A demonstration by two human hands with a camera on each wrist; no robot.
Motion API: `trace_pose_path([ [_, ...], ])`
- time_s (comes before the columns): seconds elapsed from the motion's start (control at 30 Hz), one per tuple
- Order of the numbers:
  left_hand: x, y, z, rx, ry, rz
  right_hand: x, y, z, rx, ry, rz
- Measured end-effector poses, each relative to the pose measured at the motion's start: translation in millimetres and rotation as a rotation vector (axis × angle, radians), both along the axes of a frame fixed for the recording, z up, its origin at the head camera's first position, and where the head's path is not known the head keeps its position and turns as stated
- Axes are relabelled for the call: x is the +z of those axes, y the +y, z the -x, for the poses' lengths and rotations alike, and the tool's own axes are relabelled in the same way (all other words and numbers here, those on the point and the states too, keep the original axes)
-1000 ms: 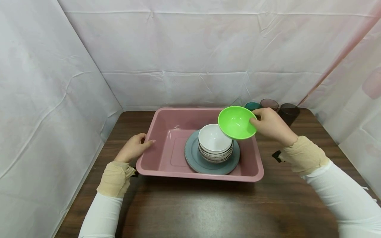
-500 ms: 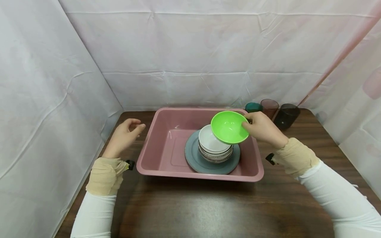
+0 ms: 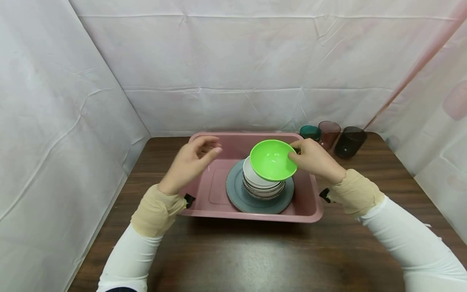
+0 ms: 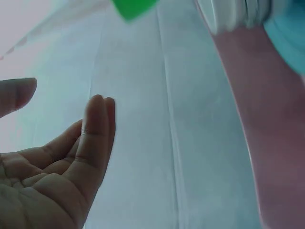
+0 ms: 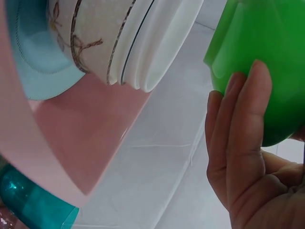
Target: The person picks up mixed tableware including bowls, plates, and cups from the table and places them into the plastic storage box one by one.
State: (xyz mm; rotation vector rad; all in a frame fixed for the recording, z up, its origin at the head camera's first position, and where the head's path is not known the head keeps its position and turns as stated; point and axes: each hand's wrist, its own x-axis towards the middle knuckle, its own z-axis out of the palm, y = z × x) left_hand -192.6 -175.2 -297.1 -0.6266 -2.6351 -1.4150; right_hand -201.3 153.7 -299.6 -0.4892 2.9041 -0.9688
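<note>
My right hand point(image 3: 316, 159) pinches the rim of a bright green bowl point(image 3: 273, 160), thumb inside and fingers against its outside. In the head view the bowl overlaps a stack of white bowls point(image 3: 255, 174); the right wrist view shows it apart from the stack point(image 5: 138, 43). The stack stands on a blue-grey plate point(image 3: 235, 190) in a pink basin point(image 3: 251, 218). Over the basin's left side, my left hand point(image 3: 189, 164) hangs with loosely bent fingers and holds nothing. Its thumb and fingers are apart in the left wrist view, below the green bowl point(image 4: 131, 7).
Behind the basin's right back corner stand a teal glass point(image 3: 310, 131), a reddish glass point(image 3: 329, 133) and a dark glass point(image 3: 350, 142). A dark wooden table point(image 3: 233, 255) carries everything. White sheeting point(image 3: 233, 81) hangs at the back and both sides.
The left hand has let go of the basin's left rim, lifted away and swung right over the basin. The right hand has carried the green bowl left, over the stack.
</note>
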Motion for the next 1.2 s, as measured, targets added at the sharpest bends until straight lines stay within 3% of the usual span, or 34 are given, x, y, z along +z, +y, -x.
trace_pose_path([
  [0.2,-2.9,32.1,-2.8,-0.091,-0.099,0.094,-0.2,-6.2,-2.0,0.019,0.008,-0.006],
  [0.5,-17.5,60.9,4.9,-0.101,-0.15,0.164,-3.3,-12.0,-2.4,0.036,-0.016,0.012],
  [0.8,-21.0,75.7,17.7,-0.076,-0.072,0.19,-2.8,-15.9,-3.8,0.042,-0.013,0.016],
  [1.2,-20.6,85.1,21.6,-0.049,0.039,0.367,-5.1,-5.6,-3.1,0.024,-0.057,0.071],
])
